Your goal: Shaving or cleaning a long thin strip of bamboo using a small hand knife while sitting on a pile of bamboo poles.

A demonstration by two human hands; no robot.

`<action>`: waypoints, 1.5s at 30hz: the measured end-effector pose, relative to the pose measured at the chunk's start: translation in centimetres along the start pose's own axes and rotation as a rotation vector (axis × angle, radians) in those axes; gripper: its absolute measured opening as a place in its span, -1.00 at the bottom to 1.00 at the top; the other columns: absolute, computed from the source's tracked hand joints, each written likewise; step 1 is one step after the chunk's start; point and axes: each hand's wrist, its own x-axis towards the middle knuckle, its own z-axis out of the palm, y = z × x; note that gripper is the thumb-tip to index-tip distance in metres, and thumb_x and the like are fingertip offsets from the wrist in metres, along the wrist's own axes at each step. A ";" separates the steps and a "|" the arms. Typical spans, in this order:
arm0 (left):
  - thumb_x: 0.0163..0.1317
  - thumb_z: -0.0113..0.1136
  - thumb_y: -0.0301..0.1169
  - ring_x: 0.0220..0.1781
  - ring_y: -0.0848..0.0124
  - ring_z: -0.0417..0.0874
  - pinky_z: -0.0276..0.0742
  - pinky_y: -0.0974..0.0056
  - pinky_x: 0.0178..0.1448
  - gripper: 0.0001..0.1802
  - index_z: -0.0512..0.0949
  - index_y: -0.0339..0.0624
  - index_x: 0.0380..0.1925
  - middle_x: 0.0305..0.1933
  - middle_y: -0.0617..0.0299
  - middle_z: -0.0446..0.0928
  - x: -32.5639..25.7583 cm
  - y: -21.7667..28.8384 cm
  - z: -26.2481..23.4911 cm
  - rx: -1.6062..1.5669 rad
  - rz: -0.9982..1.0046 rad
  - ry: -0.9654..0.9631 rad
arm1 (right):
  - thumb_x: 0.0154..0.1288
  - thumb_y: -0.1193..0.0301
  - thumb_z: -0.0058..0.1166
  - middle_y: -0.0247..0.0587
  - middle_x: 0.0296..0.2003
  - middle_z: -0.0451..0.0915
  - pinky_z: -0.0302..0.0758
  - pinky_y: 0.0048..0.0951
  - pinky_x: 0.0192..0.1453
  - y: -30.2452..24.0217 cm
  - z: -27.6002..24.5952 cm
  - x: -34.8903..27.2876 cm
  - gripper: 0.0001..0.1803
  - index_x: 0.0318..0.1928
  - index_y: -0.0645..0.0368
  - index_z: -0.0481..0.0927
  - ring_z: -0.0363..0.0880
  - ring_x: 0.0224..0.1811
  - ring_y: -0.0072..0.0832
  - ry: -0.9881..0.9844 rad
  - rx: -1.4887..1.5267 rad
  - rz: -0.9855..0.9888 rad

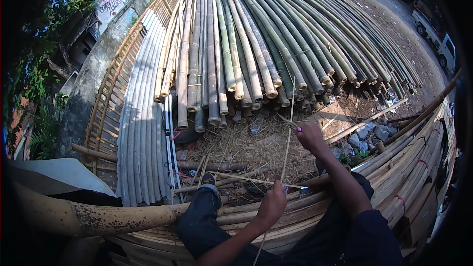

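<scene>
The left hand (272,208) pinched a thin bamboo strip (286,150) low down, seemingly to steady it as it slanted up in front of the stacked poles (212,79); its lower end ran out of view. The right hand (311,137) was closed around what looked like a knife (299,129), farther up, perhaps for reach. That grip hid most of the handle; whether blade met bamboo, I couldn't tell.

stacked bamboo poles (246,29) on dirt ground (424,61) show an outdoor bamboo yard.
</scene>
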 end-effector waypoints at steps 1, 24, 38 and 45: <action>0.40 -0.23 -0.31 -0.42 -0.26 0.51 0.35 -0.13 -0.46 -0.73 0.29 -0.36 -0.27 -0.60 -0.29 0.44 -1.2 0.6 0.8 -0.088 0.026 -0.056 | 0.03 0.31 -0.07 0.13 -0.58 0.46 0.34 0.04 -0.35 2.7 -0.9 1.2 -0.72 -0.63 0.28 0.44 0.45 -0.44 0.10 0.091 -0.025 0.168; 0.43 -0.25 -0.07 -0.74 0.71 -0.02 -0.12 0.56 -0.71 -0.69 0.27 -0.02 -0.35 -0.64 0.52 0.08 0.6 -0.7 1.6 -1.186 -0.317 -0.637 | 0.31 0.01 -0.09 -0.60 -0.82 0.08 -0.12 -0.56 -0.71 6.9 -5.4 2.6 -0.54 -0.49 0.15 0.49 0.00 -0.81 -0.76 0.051 1.213 0.545; 0.45 -0.29 -0.13 -0.73 0.69 0.04 -0.02 0.55 -0.72 -0.68 0.28 -0.11 -0.34 -0.69 0.47 0.05 3.9 -2.2 -0.9 -1.564 -0.264 -0.687 | 0.30 0.10 0.02 -0.43 -0.79 0.30 0.12 -0.44 -0.64 -2.9 -2.9 0.1 -0.51 -0.68 0.13 0.42 0.17 -0.77 -0.53 -0.078 0.860 0.228; 0.41 -0.18 -0.24 -0.69 0.14 0.47 0.33 0.12 -0.65 -0.71 0.29 -0.29 -0.31 -0.63 0.03 0.43 3.0 -2.1 0.3 -0.354 0.151 0.001 | 0.06 0.27 0.06 0.00 -0.65 0.48 0.42 -0.08 -0.41 -3.2 -2.5 -1.4 -0.75 -0.61 0.17 0.52 0.51 -0.54 -0.04 -0.176 -0.014 -0.266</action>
